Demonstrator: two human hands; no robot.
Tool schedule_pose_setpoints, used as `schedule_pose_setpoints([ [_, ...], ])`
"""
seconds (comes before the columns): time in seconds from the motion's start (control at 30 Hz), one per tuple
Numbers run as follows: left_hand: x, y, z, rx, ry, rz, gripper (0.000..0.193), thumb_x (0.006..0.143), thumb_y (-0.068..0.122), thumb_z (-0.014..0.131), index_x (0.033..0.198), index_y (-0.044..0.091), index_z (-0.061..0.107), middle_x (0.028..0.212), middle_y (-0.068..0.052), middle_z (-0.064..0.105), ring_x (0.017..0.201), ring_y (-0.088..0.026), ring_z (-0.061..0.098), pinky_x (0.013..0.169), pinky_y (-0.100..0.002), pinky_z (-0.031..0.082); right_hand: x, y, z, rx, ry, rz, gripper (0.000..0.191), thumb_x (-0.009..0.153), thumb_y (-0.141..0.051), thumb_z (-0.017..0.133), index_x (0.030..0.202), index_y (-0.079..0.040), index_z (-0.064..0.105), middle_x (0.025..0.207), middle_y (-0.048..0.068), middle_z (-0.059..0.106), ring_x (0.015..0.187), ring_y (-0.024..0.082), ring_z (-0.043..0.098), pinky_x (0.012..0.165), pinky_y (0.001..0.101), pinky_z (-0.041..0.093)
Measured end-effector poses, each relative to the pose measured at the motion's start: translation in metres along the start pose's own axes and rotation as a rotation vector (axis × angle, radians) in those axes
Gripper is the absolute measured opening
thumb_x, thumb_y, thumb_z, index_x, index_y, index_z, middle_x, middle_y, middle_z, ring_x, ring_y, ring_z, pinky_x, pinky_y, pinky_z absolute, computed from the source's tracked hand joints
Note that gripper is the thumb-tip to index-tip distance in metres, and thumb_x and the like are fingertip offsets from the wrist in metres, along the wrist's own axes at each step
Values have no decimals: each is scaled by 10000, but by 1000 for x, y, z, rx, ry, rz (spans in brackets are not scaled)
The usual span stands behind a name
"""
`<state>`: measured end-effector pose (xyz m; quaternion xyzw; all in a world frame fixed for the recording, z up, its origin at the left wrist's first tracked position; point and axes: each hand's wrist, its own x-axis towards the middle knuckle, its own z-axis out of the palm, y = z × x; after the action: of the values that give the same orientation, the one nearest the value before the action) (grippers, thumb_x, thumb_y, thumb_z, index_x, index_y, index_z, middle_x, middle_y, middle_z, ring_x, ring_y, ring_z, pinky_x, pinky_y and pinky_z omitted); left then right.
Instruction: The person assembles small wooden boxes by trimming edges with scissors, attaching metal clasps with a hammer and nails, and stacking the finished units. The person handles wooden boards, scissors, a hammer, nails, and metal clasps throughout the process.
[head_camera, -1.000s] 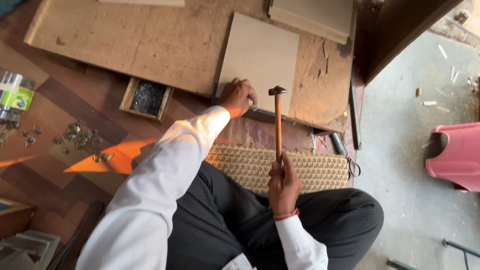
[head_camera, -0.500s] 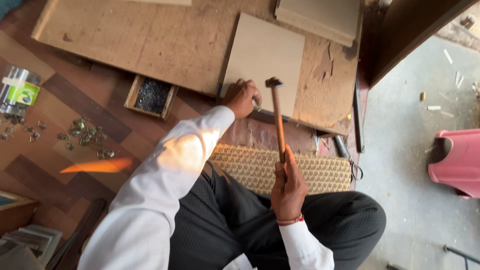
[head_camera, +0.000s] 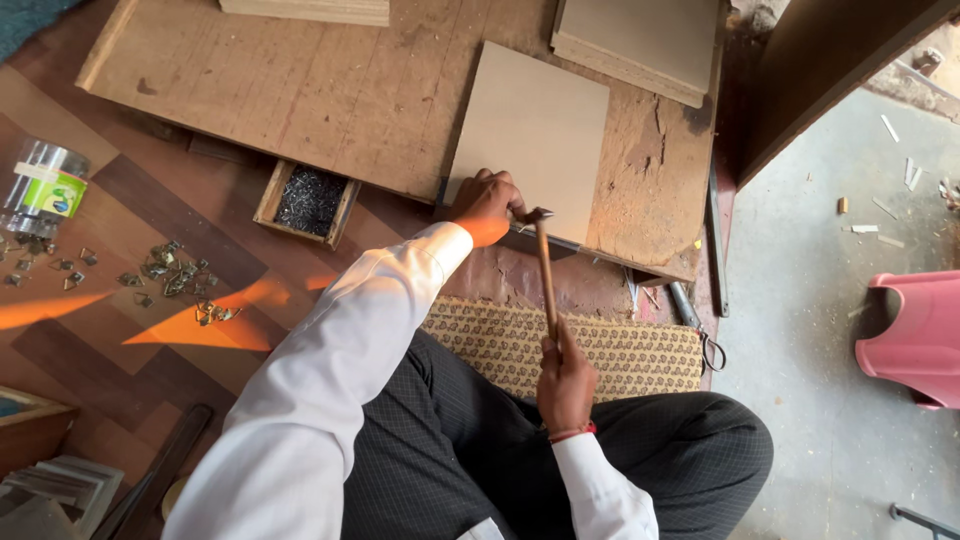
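Note:
My right hand (head_camera: 566, 382) grips the wooden handle of a hammer (head_camera: 544, 270) near its end. The hammer's metal head is down at the near edge of a pale square board (head_camera: 535, 135). My left hand (head_camera: 487, 205) rests on that same edge, fingers pinched right beside the hammer head; whether it holds a nail I cannot tell. The pale board lies on a large worn plywood sheet (head_camera: 330, 90). I sit cross-legged in a white shirt and dark trousers.
A small wooden box of nails (head_camera: 308, 202) sits at the plywood's near edge. Loose brass fittings (head_camera: 175, 280) and a plastic jar (head_camera: 45, 190) lie to the left. A patterned mat (head_camera: 590, 345) is under me. More boards (head_camera: 640, 40) lie behind, a pink object (head_camera: 915, 335) right.
The hammer head has dropped from raised above the board down to its near edge beside my left fingers. My left hand has stayed at the edge.

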<state>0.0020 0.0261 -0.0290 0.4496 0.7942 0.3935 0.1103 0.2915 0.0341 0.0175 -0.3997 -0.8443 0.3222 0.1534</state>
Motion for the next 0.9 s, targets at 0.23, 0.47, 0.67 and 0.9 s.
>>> schedule_pose_setpoints([
  [0.23, -1, -18, 10, -23, 140, 118, 381, 794, -62, 666, 1130, 118, 655, 957, -15, 703, 987, -264, 623, 850, -417, 500, -9, 27, 23, 471, 141, -291, 401, 1081, -48, 574, 1480, -6, 583, 1005, 88, 687, 790, 112, 596, 665, 263, 497],
  [0.47, 2, -25, 3, -180, 41, 17, 474, 696, -77, 711, 1131, 94, 628, 970, -61, 680, 924, -279, 656, 802, -407, 547, -5, 24, 18, 538, 148, -17, 390, 1030, -132, 608, 1405, -23, 613, 699, 17, 589, 565, 61, 506, 476, 231, 419],
  [0.67, -54, -103, -99, 175, 317, -423, 95, 916, 91, 688, 882, 3, 687, 916, -208, 704, 864, -369, 716, 805, -441, 560, 1, 21, 5, 1066, -62, 333, 319, 1041, -214, 579, 1286, -19, 641, 669, 16, 559, 480, 81, 437, 397, 244, 315],
  [0.9, -141, -167, -117, 424, 230, -589, 264, 804, -2, 684, 1020, 106, 792, 1136, -211, 722, 1007, -418, 694, 869, -499, 566, 17, 28, 3, 1284, -145, 614, 321, 1049, -261, 521, 1283, -64, 620, 685, 25, 560, 471, 100, 428, 409, 262, 327],
])
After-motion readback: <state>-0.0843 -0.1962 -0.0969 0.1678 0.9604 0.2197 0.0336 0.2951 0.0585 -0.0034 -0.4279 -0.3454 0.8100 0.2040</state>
